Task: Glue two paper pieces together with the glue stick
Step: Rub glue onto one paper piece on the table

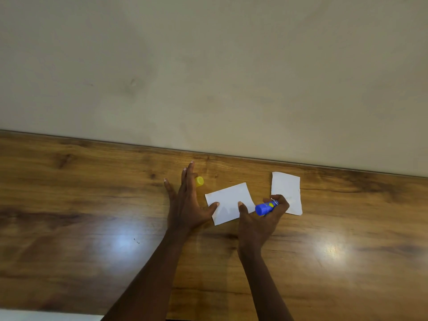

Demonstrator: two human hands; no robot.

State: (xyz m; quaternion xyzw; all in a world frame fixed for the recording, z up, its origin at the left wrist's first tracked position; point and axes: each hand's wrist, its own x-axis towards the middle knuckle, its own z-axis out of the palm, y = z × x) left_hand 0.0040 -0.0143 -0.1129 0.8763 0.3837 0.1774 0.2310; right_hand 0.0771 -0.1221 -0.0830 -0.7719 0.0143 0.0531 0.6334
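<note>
Two white paper pieces lie on the wooden table. The nearer paper piece (228, 200) lies tilted in the middle. My left hand (187, 202) rests flat beside it, fingers spread, its thumb pressing the paper's left edge. My right hand (261, 218) is shut on a blue glue stick (266, 207) with a yellow label, and its thumb touches the paper's lower right part. The second paper piece (286, 192) lies to the right, partly behind my right hand. A yellow cap (199, 181) sits on the table just behind my left hand's fingers.
The wooden table (92, 216) runs up against a plain beige wall (208, 77) just behind the papers. Two bright light reflections show on the tabletop. A white strip (46, 315) shows at the bottom left edge.
</note>
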